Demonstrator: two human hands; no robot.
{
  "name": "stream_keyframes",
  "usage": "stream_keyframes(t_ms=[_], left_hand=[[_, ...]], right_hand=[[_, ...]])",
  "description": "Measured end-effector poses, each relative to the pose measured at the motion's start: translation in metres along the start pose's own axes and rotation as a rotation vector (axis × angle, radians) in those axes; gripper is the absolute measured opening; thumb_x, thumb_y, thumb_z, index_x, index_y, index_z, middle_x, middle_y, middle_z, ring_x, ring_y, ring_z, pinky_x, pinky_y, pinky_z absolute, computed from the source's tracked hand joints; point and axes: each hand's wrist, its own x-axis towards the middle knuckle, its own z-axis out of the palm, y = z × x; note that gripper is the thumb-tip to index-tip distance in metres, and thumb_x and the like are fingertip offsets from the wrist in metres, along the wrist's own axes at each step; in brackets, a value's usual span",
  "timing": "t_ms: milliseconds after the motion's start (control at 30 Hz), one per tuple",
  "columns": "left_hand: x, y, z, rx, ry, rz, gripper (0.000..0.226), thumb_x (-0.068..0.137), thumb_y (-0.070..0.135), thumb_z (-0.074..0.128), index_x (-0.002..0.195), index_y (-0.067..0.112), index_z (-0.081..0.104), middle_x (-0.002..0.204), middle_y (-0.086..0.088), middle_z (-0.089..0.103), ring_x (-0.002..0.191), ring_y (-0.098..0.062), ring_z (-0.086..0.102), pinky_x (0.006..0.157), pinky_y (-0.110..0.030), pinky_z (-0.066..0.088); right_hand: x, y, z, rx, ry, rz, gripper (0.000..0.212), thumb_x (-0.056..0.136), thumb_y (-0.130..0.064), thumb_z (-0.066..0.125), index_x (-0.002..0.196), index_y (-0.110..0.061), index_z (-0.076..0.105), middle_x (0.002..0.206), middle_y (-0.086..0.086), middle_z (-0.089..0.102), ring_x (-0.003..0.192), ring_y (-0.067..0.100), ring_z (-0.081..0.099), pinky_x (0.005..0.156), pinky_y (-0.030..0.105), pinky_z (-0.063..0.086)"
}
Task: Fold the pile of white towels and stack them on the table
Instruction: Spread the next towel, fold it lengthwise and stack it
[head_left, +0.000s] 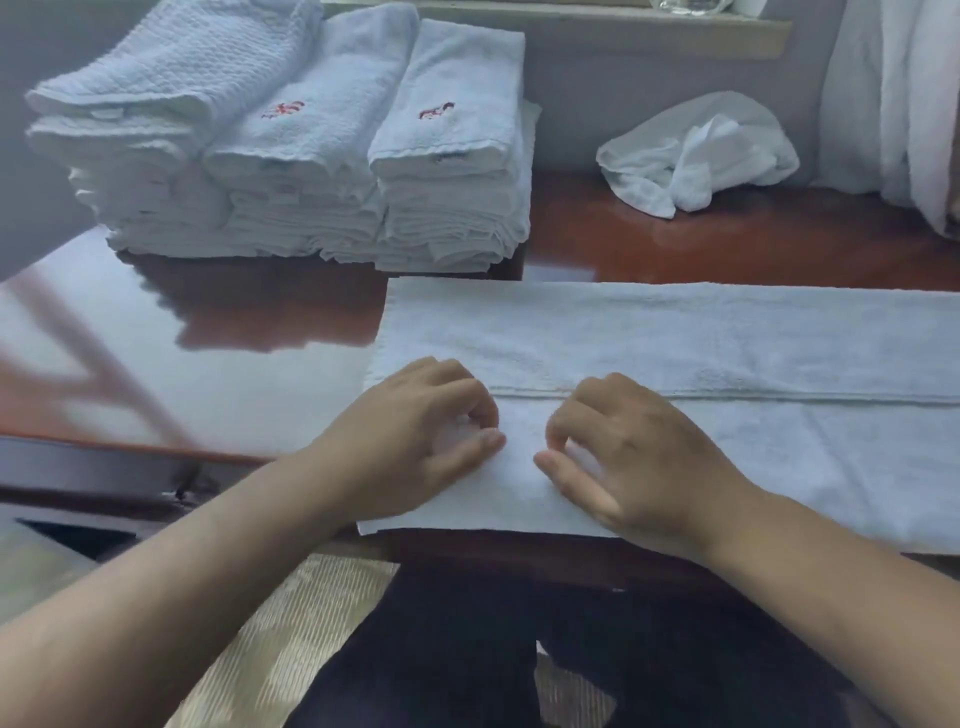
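Currently: one white towel (701, 364) laid flat along the desk (208, 374) near edge, already doubled lengthwise. Left hand (415, 436) and right hand (634, 447) rest on its near-left end, fingers curled, each grip pinching cloth. Folded stacks (311, 156) far left; crumpled towel (696, 156) far right. Next, likely: fold crosswise, keeping edges matched.

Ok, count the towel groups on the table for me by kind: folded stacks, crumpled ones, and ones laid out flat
Folded towel stacks: 3
Crumpled towel: 1
Towel laid out flat: 1
Total: 5
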Motion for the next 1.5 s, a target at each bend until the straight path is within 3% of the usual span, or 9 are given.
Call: stream_keyframes(t_ms=[167, 267, 433, 567, 700, 900, 1100, 1367, 1500], left_hand=[[-0.029, 0.005, 0.002, 0.226, -0.093, 0.088, 0.07, 0.07, 0.083, 0.062, 0.117, 0.033, 0.053, 0.128, 0.014, 0.045, 0.119, -0.016, 0.044, 0.099, -0.036, 0.042], [-0.032, 0.007, 0.007, 0.307, -0.119, 0.091, 0.078, 0.063, 0.077, 0.067, 0.124, 0.034, 0.043, 0.135, 0.012, 0.039, 0.125, -0.016, 0.038, 0.102, -0.035, 0.039], [-0.034, 0.016, 0.008, 0.367, -0.09, 0.078, 0.06, 0.076, 0.054, 0.067, 0.126, 0.031, 0.044, 0.135, 0.008, 0.04, 0.125, -0.018, 0.039, 0.104, -0.033, 0.037], [-0.036, 0.022, 0.0, 0.273, -0.032, 0.048, 0.031, 0.091, 0.041, 0.062, 0.119, 0.03, 0.061, 0.131, 0.014, 0.056, 0.117, -0.013, 0.053, 0.097, -0.032, 0.045], [-0.026, 0.022, -0.011, 0.248, -0.024, -0.086, 0.022, 0.103, 0.043, 0.044, 0.11, 0.03, 0.06, 0.111, 0.014, 0.064, 0.102, -0.015, 0.061, 0.083, -0.039, 0.051], [-0.006, 0.023, -0.012, 0.236, 0.081, -0.107, 0.018, 0.107, 0.029, 0.036, 0.096, 0.018, 0.046, 0.092, 0.004, 0.055, 0.09, -0.024, 0.051, 0.077, -0.044, 0.044], [0.014, 0.015, -0.019, 0.319, 0.1, -0.119, 0.044, 0.09, 0.069, 0.044, 0.11, 0.029, 0.046, 0.104, 0.011, 0.06, 0.091, -0.023, 0.059, 0.07, -0.036, 0.043], [0.052, -0.008, -0.03, 0.224, 0.062, -0.172, 0.016, 0.094, 0.037, 0.048, 0.11, 0.032, 0.048, 0.108, 0.011, 0.057, 0.099, -0.021, 0.056, 0.08, -0.039, 0.047], [0.08, -0.029, -0.039, 0.256, 0.052, -0.212, 0.019, 0.1, 0.037, 0.046, 0.084, 0.028, 0.052, 0.085, 0.011, 0.047, 0.087, -0.018, 0.049, 0.074, -0.035, 0.04]], right_hand=[[-0.028, -0.004, -0.007, -0.188, -0.121, -0.097, 0.058, 0.083, -0.066, 0.06, 0.117, -0.019, 0.06, 0.114, 0.0, 0.054, 0.101, 0.024, 0.053, 0.086, 0.037, 0.049], [-0.037, -0.002, -0.002, -0.279, -0.087, -0.137, 0.066, 0.073, -0.046, 0.083, 0.126, -0.013, 0.062, 0.12, 0.008, 0.058, 0.104, 0.029, 0.058, 0.086, 0.041, 0.053], [-0.035, -0.001, 0.002, -0.286, 0.052, -0.219, 0.041, 0.084, -0.023, 0.075, 0.118, -0.001, 0.069, 0.113, 0.016, 0.066, 0.099, 0.036, 0.065, 0.083, 0.047, 0.057], [-0.036, -0.003, -0.003, -0.31, 0.216, -0.235, 0.016, 0.093, -0.02, 0.063, 0.087, -0.006, 0.069, 0.084, 0.007, 0.065, 0.073, 0.029, 0.063, 0.064, 0.041, 0.053], [-0.033, -0.007, -0.012, -0.412, 0.252, -0.14, 0.006, 0.08, -0.008, 0.062, 0.083, -0.008, 0.067, 0.071, 0.006, 0.058, 0.063, 0.029, 0.055, 0.055, 0.041, 0.048], [-0.018, -0.002, -0.04, -0.46, 0.243, 0.05, 0.017, 0.068, -0.004, 0.075, 0.079, -0.009, 0.064, 0.069, 0.006, 0.055, 0.061, 0.03, 0.05, 0.053, 0.039, 0.042], [-0.009, 0.02, -0.051, -0.45, 0.245, 0.244, 0.025, 0.094, -0.036, 0.06, 0.079, -0.015, 0.061, 0.07, 0.001, 0.057, 0.066, 0.029, 0.055, 0.049, 0.03, 0.036], [0.011, 0.058, -0.037, -0.269, 0.26, 0.415, 0.025, 0.102, -0.036, 0.043, 0.091, -0.016, 0.052, 0.082, -0.001, 0.058, 0.075, 0.03, 0.055, 0.057, 0.036, 0.038], [0.037, 0.083, -0.036, -0.2, 0.147, 0.421, 0.029, 0.103, -0.043, 0.039, 0.101, -0.018, 0.053, 0.09, 0.0, 0.059, 0.081, 0.033, 0.058, 0.063, 0.04, 0.042]])
